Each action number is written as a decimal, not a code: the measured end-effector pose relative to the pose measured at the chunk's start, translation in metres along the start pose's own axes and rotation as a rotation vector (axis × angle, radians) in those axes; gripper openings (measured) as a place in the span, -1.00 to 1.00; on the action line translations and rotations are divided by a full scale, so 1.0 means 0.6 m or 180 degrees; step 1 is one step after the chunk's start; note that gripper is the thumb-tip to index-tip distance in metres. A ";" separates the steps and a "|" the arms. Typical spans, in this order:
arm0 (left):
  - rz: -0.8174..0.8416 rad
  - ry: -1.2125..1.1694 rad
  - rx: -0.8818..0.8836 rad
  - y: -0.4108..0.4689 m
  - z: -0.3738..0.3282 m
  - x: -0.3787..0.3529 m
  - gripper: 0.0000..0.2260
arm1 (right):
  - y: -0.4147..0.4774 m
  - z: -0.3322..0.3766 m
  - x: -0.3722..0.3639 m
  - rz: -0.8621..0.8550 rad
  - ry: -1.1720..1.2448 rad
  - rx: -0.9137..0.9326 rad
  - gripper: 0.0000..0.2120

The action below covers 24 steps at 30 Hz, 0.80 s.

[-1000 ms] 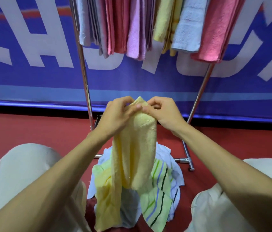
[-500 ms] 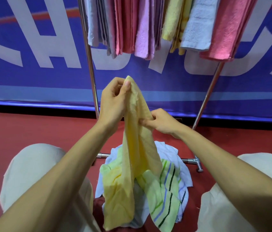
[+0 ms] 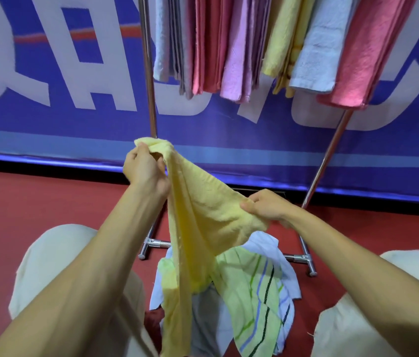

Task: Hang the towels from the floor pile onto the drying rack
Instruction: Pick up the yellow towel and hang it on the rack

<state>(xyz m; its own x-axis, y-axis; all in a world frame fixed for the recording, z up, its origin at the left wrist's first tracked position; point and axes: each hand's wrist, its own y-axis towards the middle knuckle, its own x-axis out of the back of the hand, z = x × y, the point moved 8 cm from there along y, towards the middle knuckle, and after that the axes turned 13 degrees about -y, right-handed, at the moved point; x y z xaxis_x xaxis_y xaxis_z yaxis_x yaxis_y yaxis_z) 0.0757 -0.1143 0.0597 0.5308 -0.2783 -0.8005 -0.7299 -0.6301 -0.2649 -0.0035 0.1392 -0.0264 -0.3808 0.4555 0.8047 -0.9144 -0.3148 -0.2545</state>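
Observation:
A pale yellow towel [image 3: 198, 222] is stretched between both hands above the floor pile. My left hand [image 3: 145, 170] grips its top corner, raised near the rack's left pole. My right hand [image 3: 267, 208] pinches the towel's edge lower and to the right. The towel's tail hangs down onto the pile [image 3: 254, 284], where a green striped towel, a white one and a light blue one lie. The drying rack [image 3: 149, 73] stands behind, with several pink, lilac, yellow, blue and grey towels hanging from its top.
My knees in cream trousers [image 3: 56, 266] flank the pile on both sides. The rack's metal foot bar [image 3: 298, 257] lies on the red floor just behind the pile. A blue banner with white letters [image 3: 48, 73] covers the wall behind.
My hands have drawn apart: the left stayed high at the towel's corner while the right slid down and to the right along the edge, spreading the yellow towel open.

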 end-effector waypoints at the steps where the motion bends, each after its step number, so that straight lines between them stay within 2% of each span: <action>1: -0.0039 -0.0025 0.0041 -0.002 0.003 0.003 -0.84 | 0.000 0.009 0.003 -0.0022 0.0181 0.0019 -0.74; 5: 0.0068 0.0205 0.0119 -0.013 0.017 0.000 -0.81 | -0.005 0.045 0.018 -0.0225 0.0658 0.0196 -0.81; 10: 0.0354 0.0461 0.0360 -0.012 0.038 -0.004 -0.82 | -0.028 0.083 0.068 -0.0983 0.1260 0.0361 -0.94; 12: 0.0515 0.0700 0.0440 -0.012 0.048 -0.009 -0.82 | -0.037 0.101 0.070 -0.0798 0.1597 0.0525 -0.91; 14: 0.0917 0.1100 0.0565 -0.024 0.061 -0.024 -0.87 | -0.048 0.121 0.068 -0.0511 0.1786 0.0722 -0.85; 17: 0.1598 0.1980 0.0455 -0.055 0.083 -0.047 -0.90 | -0.068 0.140 0.069 -0.0223 0.1849 0.1064 -0.77; 19: 0.1703 0.2186 0.0311 -0.066 0.089 -0.050 -0.89 | -0.073 0.138 0.071 -0.0164 0.1832 0.1132 -0.63; 21: 0.1673 0.2123 0.0313 -0.067 0.093 -0.049 -0.86 | -0.074 0.125 0.085 -0.0502 0.1590 0.1098 -0.59; 24: 0.1694 0.2158 0.0297 -0.067 0.101 -0.048 -0.85 | -0.082 0.118 0.103 -0.0978 0.1276 0.1123 -0.69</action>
<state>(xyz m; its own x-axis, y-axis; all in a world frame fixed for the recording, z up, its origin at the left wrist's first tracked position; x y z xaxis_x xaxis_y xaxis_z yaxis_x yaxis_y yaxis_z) 0.0638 -0.0372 0.0609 0.2293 -0.9101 -0.3452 -0.9708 -0.2396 -0.0130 0.0274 0.1239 0.0739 -0.1917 0.8252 0.5313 -0.9160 -0.3448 0.2051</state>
